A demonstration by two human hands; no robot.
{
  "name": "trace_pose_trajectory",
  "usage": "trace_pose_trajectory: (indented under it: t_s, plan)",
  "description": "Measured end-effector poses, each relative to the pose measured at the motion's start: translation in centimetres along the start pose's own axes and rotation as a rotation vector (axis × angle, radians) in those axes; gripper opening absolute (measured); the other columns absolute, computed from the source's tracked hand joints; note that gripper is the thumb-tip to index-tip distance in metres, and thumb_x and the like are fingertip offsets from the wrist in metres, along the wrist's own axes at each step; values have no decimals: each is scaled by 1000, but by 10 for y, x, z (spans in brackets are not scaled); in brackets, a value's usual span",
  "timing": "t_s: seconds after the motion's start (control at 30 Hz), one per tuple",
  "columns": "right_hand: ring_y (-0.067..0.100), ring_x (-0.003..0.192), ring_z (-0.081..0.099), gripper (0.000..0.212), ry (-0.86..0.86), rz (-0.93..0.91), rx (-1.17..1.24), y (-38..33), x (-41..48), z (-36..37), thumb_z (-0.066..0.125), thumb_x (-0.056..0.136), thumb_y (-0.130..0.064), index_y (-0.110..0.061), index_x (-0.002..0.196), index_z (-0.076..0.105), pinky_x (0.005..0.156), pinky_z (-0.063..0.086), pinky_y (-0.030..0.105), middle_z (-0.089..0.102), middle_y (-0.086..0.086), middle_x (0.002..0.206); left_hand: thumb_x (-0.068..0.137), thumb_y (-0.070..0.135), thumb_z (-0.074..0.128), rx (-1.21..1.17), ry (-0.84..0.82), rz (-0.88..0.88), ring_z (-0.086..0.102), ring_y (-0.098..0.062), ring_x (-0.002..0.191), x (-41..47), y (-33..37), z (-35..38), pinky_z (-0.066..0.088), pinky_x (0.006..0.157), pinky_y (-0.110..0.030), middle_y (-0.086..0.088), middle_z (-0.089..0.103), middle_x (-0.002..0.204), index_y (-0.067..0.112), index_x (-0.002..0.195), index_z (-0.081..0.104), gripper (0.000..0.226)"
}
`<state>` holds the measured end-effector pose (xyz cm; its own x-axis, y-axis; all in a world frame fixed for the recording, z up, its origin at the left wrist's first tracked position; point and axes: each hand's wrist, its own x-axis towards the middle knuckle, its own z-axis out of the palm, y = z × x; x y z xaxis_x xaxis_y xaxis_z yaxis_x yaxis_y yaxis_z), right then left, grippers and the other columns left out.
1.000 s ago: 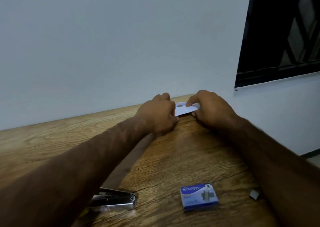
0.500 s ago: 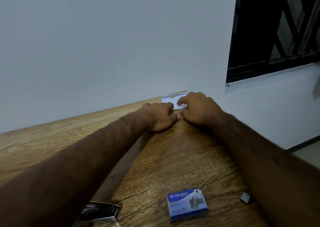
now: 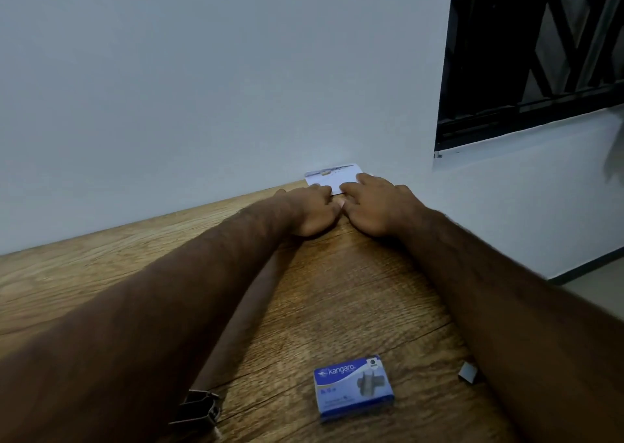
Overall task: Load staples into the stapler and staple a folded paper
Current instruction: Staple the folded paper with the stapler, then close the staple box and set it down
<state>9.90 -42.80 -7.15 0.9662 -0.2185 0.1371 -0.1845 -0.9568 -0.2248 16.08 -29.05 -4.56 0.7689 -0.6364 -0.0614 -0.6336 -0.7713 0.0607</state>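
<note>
Near edge, L side: stapler, metal, partly hidden behind L forearm. Its long axis points roughly away from the person. Can't tell if it's loaded.

Near edge, centre: blue staple box, flat on the table, closed as far as seen. To its R, just beside the R forearm, lies a loose strip of staples. Box, strip and stapler are all apart from each other, none touched.

Mid: both forearms stretch out over the wood and converge toward the far edge.

Far: L hand and R hand sit side by side, thumbs nearly touching. R hand's fingers lie fairly straight on the near R part of the paper, pressing down and holding nothing. L hand's fingers are bent with tips at the paper's near edge; can't tell whether they press or pinch.

The paper lies flat at the table's far edge, against the wall. Its long axis runs L-R along the wall, and it sits just beyond both sets of fingertips.

Judgement: step in hand is creasing the fold. Key relation for the next move: paper is far and stapler is near, well apart, so one must travel to the other. The stapler is on the L side, so the L hand has the shorter reach back while the R hand pins the paper. Risk: the fold may spring open once a hand lifts.
</note>
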Motion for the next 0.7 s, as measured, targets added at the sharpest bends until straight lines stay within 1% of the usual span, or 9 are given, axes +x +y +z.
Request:
trace_pose_trajectory:
  t_s: [0.03, 0.13, 0.23, 0.3, 0.43, 0.5, 0.6, 0.67, 0.7]
  plan:
    - [25, 152, 25, 53, -6, 0, 4, 0, 0, 0, 26, 103, -48, -30, 151, 40, 116, 23, 51, 29, 5, 165, 104, 46, 25, -13, 0, 8, 43, -30, 142, 0, 0, 0, 32, 115, -51, -9, 42, 158, 16, 148, 39, 55]
    - [25, 154, 23, 53, -22, 1, -2, -2, -1, -1, 28, 103, -46, -29, 152, 38, 117, 22, 51, 25, 4, 167, 106, 47, 29, -58, 14, 30, 32, -28, 150, -4, -3, 0, 30, 119, -46, -11, 28, 166, 14, 159, 20, 63]
    - [23, 150, 29, 50, -31, 1, 0, -5, -2, -4, 30, 103, -44, -30, 150, 39, 115, 25, 51, 27, 2, 166, 105, 46, 35, -56, 26, 37, 32, -28, 150, -13, -7, -2, 30, 120, -41, -11, 28, 166, 12, 161, 15, 69]
    - [23, 149, 33, 49, -32, 8, 7, -5, -2, -6, 32, 103, -43, -30, 150, 40, 114, 26, 51, 27, 1, 166, 104, 46, 40, -46, 13, 22, 35, -28, 148, -20, -9, -5, 32, 117, -38, -12, 33, 164, 12, 161, 13, 72]
    - [25, 144, 39, 47, -40, -2, 32, -7, -7, -11, 37, 101, -38, -32, 146, 45, 112, 31, 49, 33, 1, 162, 99, 51, 48, -53, -59, -6, 52, -31, 132, -41, -15, -13, 41, 110, -45, -10, 57, 143, 17, 152, 30, 66]
    - [27, 139, 45, 44, -34, -4, 62, -9, -9, -14, 43, 96, -31, -32, 139, 53, 111, 36, 48, 39, 1, 157, 97, 55, 50, -55, -89, -6, 53, -28, 129, -56, -17, -17, 41, 110, -46, -7, 58, 140, 20, 150, 34, 65]
    - [31, 128, 54, 44, -7, 11, 123, -15, -19, -20, 49, 88, -24, -33, 129, 62, 105, 45, 45, 49, 3, 149, 96, 57, 52, -68, -113, 7, 52, -25, 129, -85, -18, -19, 40, 111, -44, -4, 58, 141, 22, 150, 38, 65]
    - [31, 119, 59, 46, 34, 55, 190, -19, -27, -25, 52, 81, -20, -36, 121, 67, 98, 50, 41, 57, 1, 139, 97, 56, 52, -85, -121, 36, 52, -23, 130, -104, -18, -20, 39, 110, -38, -2, 60, 139, 23, 153, 36, 67]
    - [30, 112, 62, 45, 61, 85, 236, -21, -31, -28, 53, 78, -16, -37, 114, 71, 90, 53, 38, 63, -1, 130, 97, 55, 52, -90, -120, 53, 52, -21, 129, -115, -18, -19, 39, 106, -33, 0, 60, 138, 23, 154, 35, 67]
